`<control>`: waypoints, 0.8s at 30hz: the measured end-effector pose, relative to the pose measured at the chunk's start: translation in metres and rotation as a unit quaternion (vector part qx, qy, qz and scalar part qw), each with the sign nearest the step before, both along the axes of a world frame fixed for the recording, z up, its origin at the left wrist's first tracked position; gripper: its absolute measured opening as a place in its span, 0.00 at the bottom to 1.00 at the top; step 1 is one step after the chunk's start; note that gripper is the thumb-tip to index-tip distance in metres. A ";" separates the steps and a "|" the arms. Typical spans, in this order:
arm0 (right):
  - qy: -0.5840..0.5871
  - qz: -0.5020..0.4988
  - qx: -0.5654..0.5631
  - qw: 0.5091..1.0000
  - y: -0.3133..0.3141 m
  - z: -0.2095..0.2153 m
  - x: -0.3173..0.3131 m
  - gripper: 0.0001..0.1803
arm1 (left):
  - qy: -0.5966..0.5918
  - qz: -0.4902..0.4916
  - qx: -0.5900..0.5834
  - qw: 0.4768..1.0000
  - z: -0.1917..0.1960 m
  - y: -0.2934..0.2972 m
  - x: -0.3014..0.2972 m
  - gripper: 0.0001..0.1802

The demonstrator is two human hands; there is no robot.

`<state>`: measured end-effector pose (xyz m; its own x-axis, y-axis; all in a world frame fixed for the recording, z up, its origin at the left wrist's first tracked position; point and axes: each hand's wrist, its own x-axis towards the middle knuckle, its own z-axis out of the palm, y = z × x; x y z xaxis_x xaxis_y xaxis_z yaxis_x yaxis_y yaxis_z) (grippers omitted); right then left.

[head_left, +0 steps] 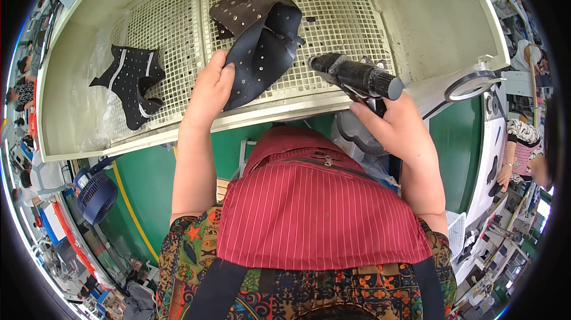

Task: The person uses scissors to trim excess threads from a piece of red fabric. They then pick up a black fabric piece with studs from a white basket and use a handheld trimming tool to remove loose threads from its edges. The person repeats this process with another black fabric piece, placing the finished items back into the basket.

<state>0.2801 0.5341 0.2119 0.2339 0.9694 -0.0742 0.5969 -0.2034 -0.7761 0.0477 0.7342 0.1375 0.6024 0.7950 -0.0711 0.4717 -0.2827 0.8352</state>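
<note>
Black studded material (262, 70), in the head view, curls above the pale grid surface (172, 28), pinched at its left edge by the left hand (211, 88), whose fingers are mostly hidden behind it. The right hand (397, 124) is wrapped round a black pistol-shaped tool (363, 76), its fingers largely covered. Folding obscures part of another dotted piece (126, 79).

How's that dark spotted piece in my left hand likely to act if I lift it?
The dark spotted piece looks bendy, since it curls over itself. It's probably light, being thin. It holds an open curve, so may spring back rather than hang limp.
</note>
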 end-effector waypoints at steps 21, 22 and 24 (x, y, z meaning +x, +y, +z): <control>0.007 0.053 -0.049 0.997 0.001 0.005 -0.007 0.25 | -0.032 0.026 -0.024 0.999 -0.005 0.005 -0.006 0.13; 0.017 0.048 -0.040 0.998 0.001 0.003 -0.006 0.24 | -0.025 0.030 -0.025 0.999 -0.005 0.008 -0.007 0.13; 0.067 0.003 -0.034 0.997 0.008 -0.005 -0.001 0.19 | -0.022 0.049 0.021 0.998 0.003 0.010 -0.008 0.14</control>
